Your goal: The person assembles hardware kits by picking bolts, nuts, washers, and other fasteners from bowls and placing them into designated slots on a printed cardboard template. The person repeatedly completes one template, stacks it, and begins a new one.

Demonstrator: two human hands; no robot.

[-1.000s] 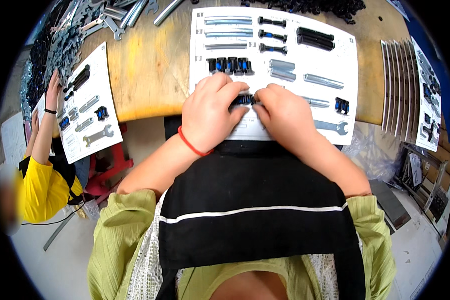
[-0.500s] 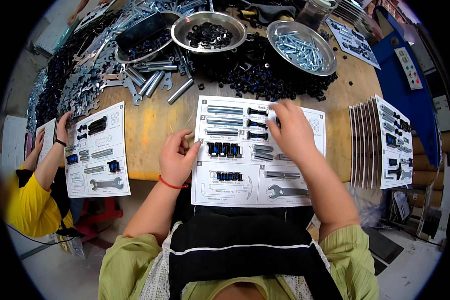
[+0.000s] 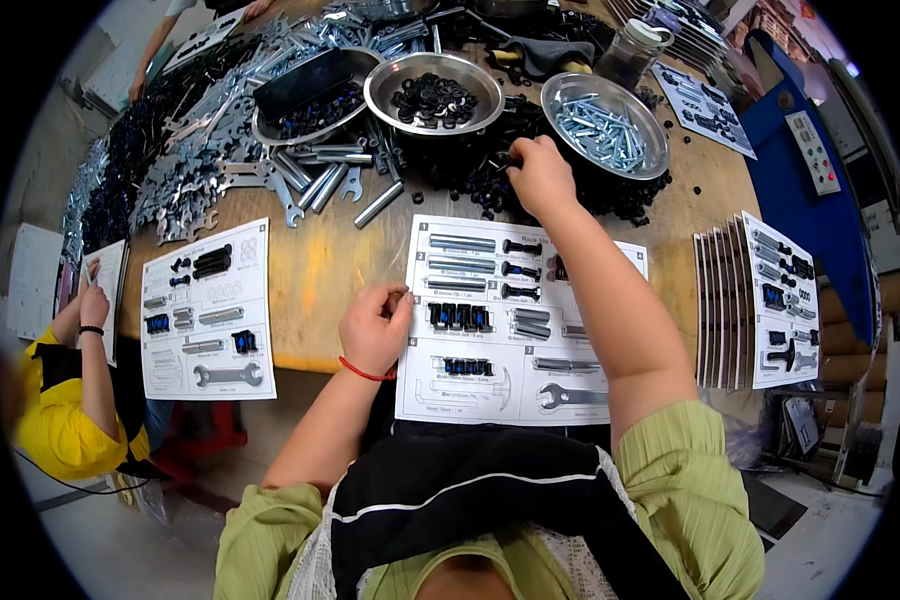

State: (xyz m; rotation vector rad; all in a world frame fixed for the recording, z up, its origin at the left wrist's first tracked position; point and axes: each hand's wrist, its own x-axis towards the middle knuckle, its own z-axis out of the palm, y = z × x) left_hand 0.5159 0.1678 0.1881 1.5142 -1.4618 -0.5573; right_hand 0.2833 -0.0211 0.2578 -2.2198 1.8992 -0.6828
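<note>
A person in a green top and black apron leans over a wooden worktop point(image 3: 320, 270). Their right hand point(image 3: 540, 178) is stretched far forward, arm nearly straight, fingers curled down into a heap of small black parts point(image 3: 490, 185) that lies between a metal bowl of black washers point(image 3: 433, 95) and a metal bowl of silver screws point(image 3: 598, 122). Whether the fingers have pinched a piece cannot be told. Their left hand point(image 3: 375, 325), with a red band at the wrist, rests at the left edge of a white parts sheet point(image 3: 515, 320), fingers loosely curled with the tips drawn together near the thumb; what they hold, if anything, is too small to see.

Half a second ago the right hand lay on the sheet's upper rows; it has now reached past the sheet into the heap. The left hand has stayed beside the sheet.

To the left lies a second parts sheet point(image 3: 208, 310), and a person in yellow point(image 3: 60, 420) is cut off by the rim. A stack of sheets point(image 3: 760, 300) sits to the right. The fisheye bends the far edges.
</note>
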